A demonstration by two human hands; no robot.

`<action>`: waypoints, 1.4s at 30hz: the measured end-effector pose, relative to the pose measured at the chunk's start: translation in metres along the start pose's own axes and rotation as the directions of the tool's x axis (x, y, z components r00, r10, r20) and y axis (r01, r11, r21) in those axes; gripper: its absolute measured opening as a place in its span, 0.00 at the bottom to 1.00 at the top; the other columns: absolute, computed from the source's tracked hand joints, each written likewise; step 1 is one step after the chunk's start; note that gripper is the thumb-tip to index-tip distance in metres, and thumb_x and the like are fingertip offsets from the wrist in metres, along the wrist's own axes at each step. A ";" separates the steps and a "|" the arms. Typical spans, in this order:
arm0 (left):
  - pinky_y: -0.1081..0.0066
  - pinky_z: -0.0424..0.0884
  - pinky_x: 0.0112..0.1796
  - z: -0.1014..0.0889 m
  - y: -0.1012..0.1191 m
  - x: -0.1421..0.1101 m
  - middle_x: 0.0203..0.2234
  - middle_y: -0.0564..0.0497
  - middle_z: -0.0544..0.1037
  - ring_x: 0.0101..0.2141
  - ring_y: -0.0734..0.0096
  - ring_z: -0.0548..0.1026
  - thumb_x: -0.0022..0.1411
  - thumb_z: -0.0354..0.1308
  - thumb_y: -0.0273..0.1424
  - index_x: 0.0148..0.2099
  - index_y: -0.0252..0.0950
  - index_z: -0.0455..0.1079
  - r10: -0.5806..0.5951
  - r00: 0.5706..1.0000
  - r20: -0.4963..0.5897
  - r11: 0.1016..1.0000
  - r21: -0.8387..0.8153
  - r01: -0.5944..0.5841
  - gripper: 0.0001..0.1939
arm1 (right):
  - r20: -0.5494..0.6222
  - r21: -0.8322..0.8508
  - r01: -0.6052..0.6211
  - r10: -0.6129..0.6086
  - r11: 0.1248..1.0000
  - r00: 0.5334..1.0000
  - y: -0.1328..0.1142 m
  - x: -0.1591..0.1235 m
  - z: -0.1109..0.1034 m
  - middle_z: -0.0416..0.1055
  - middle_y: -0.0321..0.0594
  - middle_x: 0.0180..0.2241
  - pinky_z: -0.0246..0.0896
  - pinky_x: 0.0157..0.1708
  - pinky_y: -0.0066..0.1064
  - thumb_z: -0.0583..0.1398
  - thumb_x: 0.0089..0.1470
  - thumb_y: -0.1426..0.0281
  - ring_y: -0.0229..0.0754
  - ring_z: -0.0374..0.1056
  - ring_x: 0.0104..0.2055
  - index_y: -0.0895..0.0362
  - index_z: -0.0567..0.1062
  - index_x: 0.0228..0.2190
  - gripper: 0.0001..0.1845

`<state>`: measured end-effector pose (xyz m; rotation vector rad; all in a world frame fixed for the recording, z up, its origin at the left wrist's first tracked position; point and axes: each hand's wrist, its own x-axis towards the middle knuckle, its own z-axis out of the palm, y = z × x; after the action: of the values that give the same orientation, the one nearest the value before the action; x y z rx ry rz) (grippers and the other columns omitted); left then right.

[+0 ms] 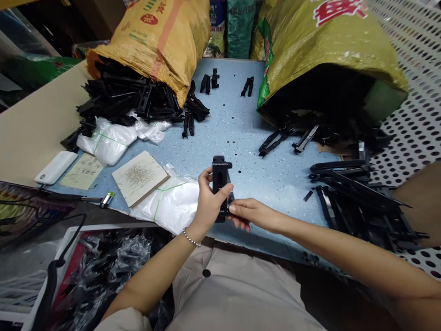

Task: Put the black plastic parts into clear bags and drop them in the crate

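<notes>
Head camera view: a person at a speckled blue table (282, 184) holds a black plastic part (219, 177) upright at the table's near edge, just below the middle of the scene. The left hand (208, 200), at the part's 8 o'clock, grips it, thumb across the front and fingers wrapped behind. The right hand (248, 214), at 4 o'clock, pinches the part's lower end between thumb and curled fingers; the exact spot under the fingertips is hidden. From the part, an orange sack (168, 37) lies at 11 o'clock, black pieces (127, 99) spilling from its mouth, and an olive sack (330, 46) lies at 1 o'clock. More black pieces are heaped at 3 o'clock. At 9 o'clock, a square board (138, 172) leans over a bundle of clear bags (177, 204) tied with green string; a paper note (81, 171) and a white case (56, 168) lie farther out.
</notes>
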<state>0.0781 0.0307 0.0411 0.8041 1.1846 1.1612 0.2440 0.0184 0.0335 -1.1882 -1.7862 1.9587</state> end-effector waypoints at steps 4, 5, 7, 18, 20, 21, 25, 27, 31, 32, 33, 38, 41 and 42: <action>0.77 0.69 0.36 -0.018 -0.021 0.039 0.37 0.52 0.72 0.32 0.81 0.71 0.50 0.63 0.40 0.56 0.40 0.57 -0.007 0.995 -0.104 0.999 0.040 0.011 0.33 | -0.463 -0.518 -0.082 -0.199 0.851 0.864 0.012 0.027 -0.067 0.67 0.50 0.49 0.64 0.47 0.45 0.51 0.63 0.59 0.47 0.66 0.47 0.58 0.71 0.49 0.20; 0.76 0.69 0.37 -0.020 -0.028 0.047 0.37 0.51 0.72 0.32 0.80 0.71 0.52 0.61 0.40 0.55 0.38 0.58 -0.039 0.992 -0.121 0.998 0.040 0.044 0.30 | -0.587 -0.571 -0.188 -0.238 0.799 0.774 0.016 0.034 -0.087 0.61 0.52 0.55 0.59 0.52 0.51 0.52 0.62 0.62 0.52 0.62 0.54 0.57 0.70 0.52 0.19; 0.75 0.68 0.39 -0.016 -0.042 0.061 0.37 0.50 0.73 0.34 0.78 0.71 0.53 0.58 0.38 0.52 0.35 0.62 -0.079 0.987 -0.139 0.995 0.049 0.087 0.25 | -0.719 -0.578 -0.325 -0.278 0.749 0.637 0.027 0.049 -0.123 0.50 0.54 0.62 0.46 0.58 0.60 0.57 0.58 0.65 0.63 0.47 0.64 0.57 0.68 0.54 0.23; 0.62 0.53 0.65 0.005 -0.065 0.066 0.57 0.44 0.67 0.60 0.68 0.63 0.55 0.56 0.34 0.56 0.36 0.65 -0.002 0.996 -0.091 0.995 0.100 0.012 0.25 | -0.828 -0.513 -0.140 -0.444 0.847 0.343 0.068 0.042 -0.141 0.57 0.53 0.58 0.47 0.63 0.49 0.47 0.54 0.75 0.48 0.50 0.64 0.62 0.72 0.35 0.14; 0.61 0.42 0.68 0.007 -0.061 0.061 0.63 0.45 0.59 0.66 0.66 0.53 0.56 0.56 0.34 0.58 0.37 0.63 0.068 0.989 -0.130 0.970 0.241 -0.035 0.27 | -0.854 -0.473 -0.008 -0.456 0.881 0.251 0.062 0.024 -0.119 0.59 0.52 0.57 0.49 0.62 0.49 0.48 0.56 0.72 0.46 0.55 0.62 0.61 0.71 0.36 0.13; 0.61 0.38 0.69 0.010 -0.058 0.056 0.65 0.45 0.55 0.67 0.66 0.48 0.56 0.56 0.35 0.59 0.37 0.63 0.116 0.984 -0.134 0.949 0.309 -0.070 0.27 | -0.864 -0.449 0.089 -0.458 0.889 0.212 0.057 0.016 -0.103 0.60 0.50 0.56 0.49 0.62 0.49 0.49 0.57 0.71 0.46 0.56 0.61 0.60 0.70 0.35 0.12; 0.61 0.44 0.68 0.036 -0.033 0.031 0.65 0.48 0.55 0.67 0.67 0.48 0.58 0.55 0.44 0.61 0.43 0.59 0.141 0.989 0.038 0.968 0.203 -0.146 0.30 | -0.770 -0.476 0.294 -0.555 0.829 0.316 0.038 -0.013 -0.025 0.58 0.46 0.59 0.52 0.61 0.51 0.51 0.61 0.71 0.47 0.54 0.64 0.56 0.68 0.35 0.07; 0.63 0.58 0.63 0.047 -0.017 0.020 0.59 0.45 0.64 0.61 0.67 0.62 0.59 0.52 0.49 0.59 0.40 0.60 -0.024 0.982 0.188 0.998 -0.051 0.034 0.30 | -0.590 -0.566 0.411 -0.699 0.715 0.405 0.031 -0.023 0.003 0.57 0.44 0.60 0.53 0.61 0.52 0.49 0.62 0.71 0.48 0.49 0.66 0.55 0.67 0.37 0.07; 0.72 0.71 0.43 0.048 0.002 0.007 0.45 0.45 0.73 0.38 0.77 0.73 0.54 0.58 0.47 0.52 0.36 0.63 -0.212 0.935 0.283 0.949 -0.170 0.267 0.28 | -0.420 -0.656 0.413 -0.760 0.631 0.495 0.020 -0.032 0.005 0.64 0.47 0.53 0.50 0.61 0.53 0.50 0.65 0.62 0.50 0.50 0.65 0.54 0.63 0.49 0.15; 0.74 0.70 0.40 0.045 0.003 0.005 0.44 0.47 0.73 0.35 0.79 0.72 0.53 0.60 0.45 0.52 0.37 0.63 -0.208 0.937 0.280 0.960 -0.127 0.251 0.28 | -0.501 -0.650 0.342 -0.721 0.679 0.480 0.017 -0.032 -0.004 0.66 0.47 0.50 0.53 0.59 0.50 0.49 0.65 0.59 0.49 0.55 0.62 0.55 0.63 0.49 0.16; 0.76 0.69 0.38 0.043 0.003 0.003 0.43 0.49 0.72 0.34 0.81 0.71 0.53 0.61 0.44 0.52 0.38 0.63 -0.196 0.939 0.283 0.971 -0.079 0.226 0.27 | -0.583 -0.622 0.270 -0.665 0.735 0.467 0.013 -0.031 -0.013 0.67 0.47 0.46 0.57 0.55 0.45 0.48 0.65 0.58 0.47 0.60 0.56 0.56 0.65 0.47 0.17; 0.76 0.67 0.46 0.038 -0.011 -0.006 0.45 0.51 0.71 0.42 0.79 0.70 0.54 0.61 0.41 0.57 0.42 0.59 -0.061 0.954 0.294 0.997 0.064 0.044 0.30 | -0.644 -0.241 0.204 -0.313 0.949 0.698 -0.005 -0.006 -0.044 0.62 0.38 0.27 0.57 0.32 0.27 0.50 0.62 0.50 0.34 0.59 0.30 0.59 0.66 0.31 0.24; 0.76 0.67 0.48 0.034 -0.013 -0.001 0.47 0.52 0.69 0.45 0.79 0.69 0.53 0.62 0.40 0.57 0.43 0.57 0.013 0.975 0.220 0.998 0.059 -0.027 0.31 | -0.471 0.270 0.235 -0.085 0.934 0.878 -0.009 0.011 -0.040 0.51 0.31 0.19 0.45 0.21 0.23 0.52 0.57 0.45 0.29 0.48 0.20 0.59 0.61 0.27 0.28; 0.77 0.68 0.46 0.031 -0.012 0.002 0.45 0.52 0.70 0.42 0.80 0.70 0.53 0.62 0.40 0.57 0.43 0.56 -0.004 0.982 0.190 0.999 0.046 -0.004 0.32 | -0.410 0.355 0.223 -0.063 0.908 0.910 -0.008 0.013 -0.036 0.49 0.30 0.18 0.43 0.20 0.22 0.51 0.57 0.44 0.29 0.46 0.19 0.59 0.61 0.27 0.29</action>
<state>0.1110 0.0321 0.0368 0.9292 1.0556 1.0353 0.2579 0.0551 0.0384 -1.1627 -1.1725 1.7312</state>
